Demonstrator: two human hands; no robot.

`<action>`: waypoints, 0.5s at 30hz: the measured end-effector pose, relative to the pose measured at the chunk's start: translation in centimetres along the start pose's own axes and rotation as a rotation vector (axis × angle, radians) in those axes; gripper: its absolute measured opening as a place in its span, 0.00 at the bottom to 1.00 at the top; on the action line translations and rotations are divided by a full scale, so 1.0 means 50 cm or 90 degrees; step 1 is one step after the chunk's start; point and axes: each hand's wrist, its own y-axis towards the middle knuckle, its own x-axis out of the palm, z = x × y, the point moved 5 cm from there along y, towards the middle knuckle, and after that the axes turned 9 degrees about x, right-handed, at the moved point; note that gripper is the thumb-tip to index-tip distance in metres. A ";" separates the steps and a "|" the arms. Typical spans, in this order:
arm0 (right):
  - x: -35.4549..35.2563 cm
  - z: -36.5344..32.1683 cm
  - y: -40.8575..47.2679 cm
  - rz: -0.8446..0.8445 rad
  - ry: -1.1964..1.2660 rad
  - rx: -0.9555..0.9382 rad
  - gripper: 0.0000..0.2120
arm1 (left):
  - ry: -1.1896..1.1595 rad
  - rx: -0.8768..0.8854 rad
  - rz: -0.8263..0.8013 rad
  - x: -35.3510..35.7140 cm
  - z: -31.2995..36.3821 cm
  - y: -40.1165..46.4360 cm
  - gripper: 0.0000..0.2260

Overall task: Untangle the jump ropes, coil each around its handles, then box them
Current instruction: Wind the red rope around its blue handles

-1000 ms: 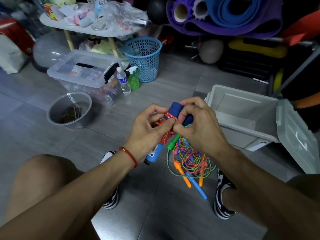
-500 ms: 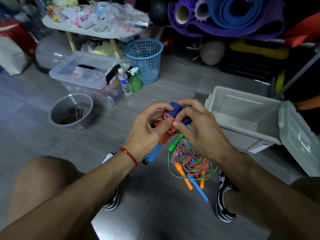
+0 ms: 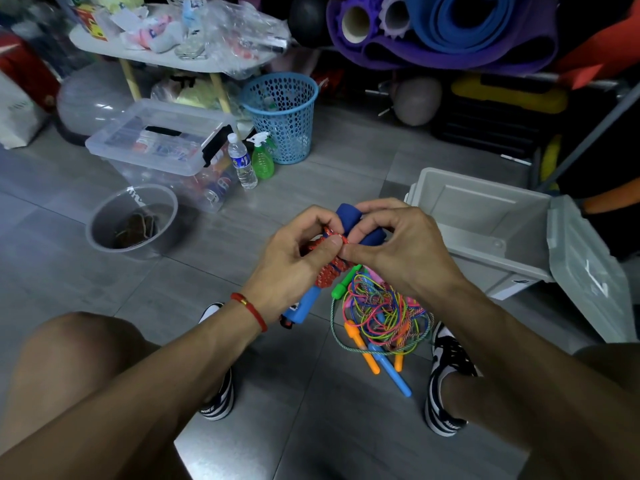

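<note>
item held: red-and-blue braided jump rope wound in tight turns around a pair of dark blue foam handles, which stand side by side, tilted, above the grey tiled floor.

left hand: grip curled round the wound bundle from the left, thumb pressing the red cord near its top; a red string bracelet sits on the wrist.

right hand: grip narrow, thumb and forefinger pinching the red cord at the top of the winding, just beside the left thumb; the other fingers arch over the foam handles.

lower end of bundle: a light blue plastic piece sticks out below the left hand.

on the floor, between the two black-and-white sneakers: a tangled heap of thin multicoloured ropes with a green plastic handle, orange plastic handles and a light blue plastic handle.

right of the hands: an open grey plastic storage box, its lid hanging to the right.

left side: clear round plastic tub; clear lidded storage bin; water bottle; green spray bottle; blue mesh wastebasket.

rear: white table piled with bags; rolled purple and blue mats.
</note>
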 end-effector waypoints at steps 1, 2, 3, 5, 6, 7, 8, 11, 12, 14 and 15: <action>-0.001 -0.001 -0.002 0.010 0.007 0.003 0.09 | -0.011 -0.003 -0.008 0.000 0.000 0.001 0.03; -0.002 0.000 -0.003 0.022 0.011 0.002 0.08 | -0.019 -0.005 -0.013 0.000 0.000 0.002 0.03; -0.003 0.000 -0.003 0.032 0.019 0.000 0.08 | -0.021 -0.005 -0.016 -0.003 0.002 0.003 0.04; -0.006 0.001 -0.004 0.038 0.043 -0.008 0.08 | -0.004 0.013 -0.022 -0.006 0.007 0.009 0.05; -0.007 0.000 -0.006 0.041 0.046 -0.016 0.08 | 0.012 0.030 -0.027 -0.007 0.011 0.012 0.06; -0.007 -0.002 -0.010 0.054 0.026 -0.034 0.08 | 0.026 0.045 -0.031 -0.006 0.014 0.014 0.06; -0.008 -0.005 -0.015 0.075 -0.020 -0.059 0.08 | 0.038 0.056 -0.031 -0.006 0.016 0.015 0.06; 0.000 -0.019 -0.029 0.135 -0.204 -0.153 0.11 | 0.097 0.083 -0.025 -0.009 0.016 0.016 0.05; 0.003 -0.022 -0.031 0.144 -0.238 -0.183 0.12 | 0.121 0.092 -0.024 -0.011 0.016 0.017 0.05; 0.013 -0.024 -0.033 0.147 -0.261 -0.229 0.09 | 0.151 0.105 -0.023 -0.015 0.015 0.018 0.04; 0.019 -0.024 -0.034 0.145 -0.257 -0.245 0.07 | 0.159 0.107 -0.022 -0.017 0.016 0.018 0.04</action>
